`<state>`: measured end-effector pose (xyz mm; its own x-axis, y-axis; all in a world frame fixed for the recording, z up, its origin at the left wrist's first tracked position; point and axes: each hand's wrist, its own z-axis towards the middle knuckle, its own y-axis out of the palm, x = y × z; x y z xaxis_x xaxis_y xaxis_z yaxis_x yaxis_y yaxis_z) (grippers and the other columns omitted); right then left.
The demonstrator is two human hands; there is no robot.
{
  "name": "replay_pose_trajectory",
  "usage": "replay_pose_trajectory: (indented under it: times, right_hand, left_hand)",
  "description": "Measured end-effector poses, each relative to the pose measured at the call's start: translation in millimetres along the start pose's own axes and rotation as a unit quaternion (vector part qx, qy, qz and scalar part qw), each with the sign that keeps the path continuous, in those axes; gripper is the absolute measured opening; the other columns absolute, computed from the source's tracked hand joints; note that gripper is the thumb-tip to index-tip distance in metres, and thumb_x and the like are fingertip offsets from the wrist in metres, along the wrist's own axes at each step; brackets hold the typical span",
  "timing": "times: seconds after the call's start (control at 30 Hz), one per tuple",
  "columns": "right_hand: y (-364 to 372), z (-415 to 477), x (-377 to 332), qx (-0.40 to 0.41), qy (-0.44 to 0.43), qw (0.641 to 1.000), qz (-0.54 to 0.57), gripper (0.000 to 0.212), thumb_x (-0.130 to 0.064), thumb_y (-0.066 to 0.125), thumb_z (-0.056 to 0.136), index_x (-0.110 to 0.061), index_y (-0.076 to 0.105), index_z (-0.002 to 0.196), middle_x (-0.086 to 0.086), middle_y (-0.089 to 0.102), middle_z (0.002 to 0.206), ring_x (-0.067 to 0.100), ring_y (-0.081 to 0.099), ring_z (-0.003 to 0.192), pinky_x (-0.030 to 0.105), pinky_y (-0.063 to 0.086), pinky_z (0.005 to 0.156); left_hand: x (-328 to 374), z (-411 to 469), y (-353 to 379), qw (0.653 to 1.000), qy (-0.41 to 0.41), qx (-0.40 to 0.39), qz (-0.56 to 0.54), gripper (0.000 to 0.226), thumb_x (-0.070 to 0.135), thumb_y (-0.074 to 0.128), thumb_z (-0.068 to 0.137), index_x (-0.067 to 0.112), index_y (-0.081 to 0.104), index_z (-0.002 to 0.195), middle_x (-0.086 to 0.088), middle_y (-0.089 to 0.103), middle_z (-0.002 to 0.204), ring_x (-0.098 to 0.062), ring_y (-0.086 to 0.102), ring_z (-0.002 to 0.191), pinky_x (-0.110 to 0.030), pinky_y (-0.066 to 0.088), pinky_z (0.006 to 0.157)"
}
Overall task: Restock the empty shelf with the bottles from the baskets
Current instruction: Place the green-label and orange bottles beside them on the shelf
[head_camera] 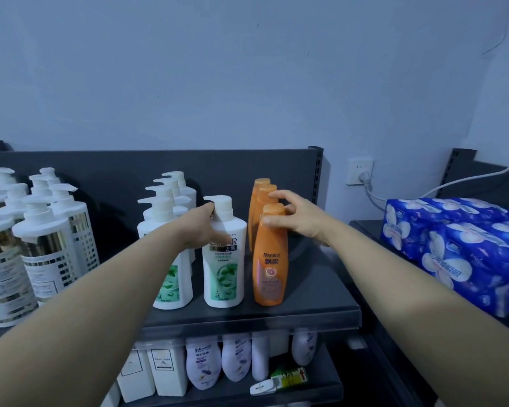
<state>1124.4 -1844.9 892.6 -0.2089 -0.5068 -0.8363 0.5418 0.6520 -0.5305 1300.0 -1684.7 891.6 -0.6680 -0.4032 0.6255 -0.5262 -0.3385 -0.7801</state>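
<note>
Bottles stand upright on the shelf (315,292) in rows running near to far, labels facing us; we judge this is for tidy display. Left hand (202,227) wraps the white bottle (224,268) below its pump, fingers curled close. Right hand (297,218) pinches the cap of the nearest orange bottle (269,259), index finger touching the cap behind. Both bottles sit at the near edge.

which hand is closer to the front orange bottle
Right. The right hand grips the front orange bottle near its cap. The left hand is off to that bottle's left, holding the neck of the white pump bottle beside it.
</note>
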Motion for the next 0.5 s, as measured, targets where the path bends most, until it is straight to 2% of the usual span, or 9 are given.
replay_pose_trajectory:
  times: [0.07,0.13,0.2,0.3,0.4,0.47,0.5]
  right_hand:
    - [-8,7,-3,0.042,-0.01,0.999,0.012,0.054,-0.05,0.061,0.088,-0.031,0.045,0.136,-0.002,0.059,0.127,0.017,0.058,0.115,0.039,0.046,0.1]
    - [-17,17,-6,0.105,-0.017,0.994,-0.009,0.041,-0.044,0.05,0.097,-0.027,0.05,0.134,-0.004,0.057,0.13,0.016,0.055,0.118,0.039,0.044,0.103]
    - [-23,28,-9,0.144,-0.027,0.987,-0.069,0.037,-0.033,0.048,0.1,-0.023,0.052,0.135,-0.003,0.055,0.135,0.014,0.05,0.124,0.03,0.04,0.103]
    - [-24,49,-11,0.127,-0.032,0.98,-0.149,0.042,-0.023,0.054,0.098,-0.02,0.049,0.139,0.001,0.05,0.143,0.017,0.047,0.13,0.029,0.039,0.101]
    - [-21,69,-11,0.084,-0.015,0.979,-0.186,0.052,-0.02,0.058,0.095,-0.022,0.042,0.144,0.004,0.046,0.146,0.022,0.047,0.13,0.031,0.041,0.099]
    - [-18,79,-10,0.058,-0.006,0.977,-0.207,0.054,-0.019,0.059,0.095,-0.024,0.041,0.145,0.005,0.046,0.145,0.023,0.049,0.126,0.032,0.045,0.097]
    - [-17,83,-9,0.049,-0.004,0.975,-0.217,0.054,-0.018,0.059,0.094,-0.025,0.042,0.145,0.005,0.046,0.145,0.024,0.051,0.124,0.033,0.047,0.095]
  left_hand:
    - [0,-1,-3,1.0,-0.008,-0.006,0.022,0.044,0.031,0.076,0.079,0.019,0.047,0.109,0.004,0.057,0.102,-0.02,0.055,0.097,-0.031,0.042,0.083]
    - [3,-3,-6,1.0,-0.006,-0.001,0.026,0.037,0.032,0.077,0.079,0.018,0.049,0.098,0.003,0.056,0.095,-0.016,0.054,0.088,-0.028,0.04,0.076]
    - [10,-4,-9,1.0,-0.008,0.008,-0.008,0.031,0.032,0.078,0.079,0.014,0.055,0.088,0.001,0.059,0.089,-0.012,0.054,0.08,-0.025,0.039,0.068]
    - [17,-5,-16,0.994,-0.053,0.036,-0.085,0.04,0.039,0.08,0.075,0.007,0.058,0.084,-0.005,0.059,0.085,-0.019,0.053,0.081,-0.027,0.038,0.071]
    - [23,-5,-21,0.988,-0.086,0.097,-0.089,0.045,0.043,0.079,0.076,0.011,0.047,0.079,-0.001,0.05,0.078,-0.016,0.047,0.072,-0.027,0.034,0.06]
    - [28,-5,-23,0.984,-0.057,0.155,-0.067,0.036,0.038,0.073,0.083,0.012,0.048,0.078,0.003,0.048,0.075,-0.012,0.046,0.067,-0.022,0.034,0.056]
    - [30,-5,-24,0.981,-0.028,0.183,-0.055,0.031,0.036,0.071,0.085,0.012,0.052,0.084,0.005,0.05,0.077,-0.012,0.048,0.069,-0.022,0.034,0.057]
